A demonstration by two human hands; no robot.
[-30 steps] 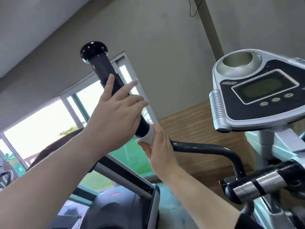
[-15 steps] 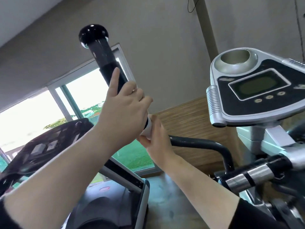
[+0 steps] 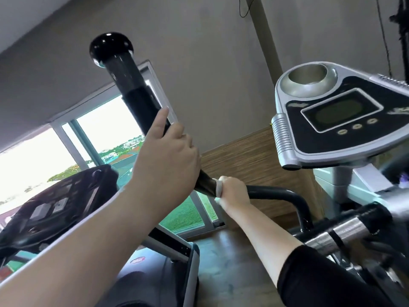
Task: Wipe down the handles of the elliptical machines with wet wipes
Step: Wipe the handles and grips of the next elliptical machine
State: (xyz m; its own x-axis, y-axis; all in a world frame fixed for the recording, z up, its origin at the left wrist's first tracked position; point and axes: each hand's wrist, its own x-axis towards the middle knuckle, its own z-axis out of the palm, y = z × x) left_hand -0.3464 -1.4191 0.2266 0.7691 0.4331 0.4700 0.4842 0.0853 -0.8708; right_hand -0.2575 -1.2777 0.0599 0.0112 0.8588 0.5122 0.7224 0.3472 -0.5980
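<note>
The elliptical's left handle (image 3: 130, 85) is a black bar rising up and left, ending in a glossy round cap. My left hand (image 3: 170, 160) grips the middle of the handle, thumb lying along the bar. Lower down, where the bar bends toward the machine, my right hand (image 3: 232, 191) is wrapped round the handle with a white wet wipe (image 3: 219, 187) between palm and bar; only the wipe's edge shows. The lower bar (image 3: 285, 196) curves right and down to the frame.
The elliptical's silver and black console (image 3: 338, 120) with a cup recess stands at the right. A short grip with metal sensor bands (image 3: 345, 229) sticks out below it. A treadmill (image 3: 66, 196) stands at the left before a large window (image 3: 106, 138).
My right hand with the wipe has slid down the handle away from my left hand, toward the bend. My left hand has closed tighter round the bar. The view has tilted.
</note>
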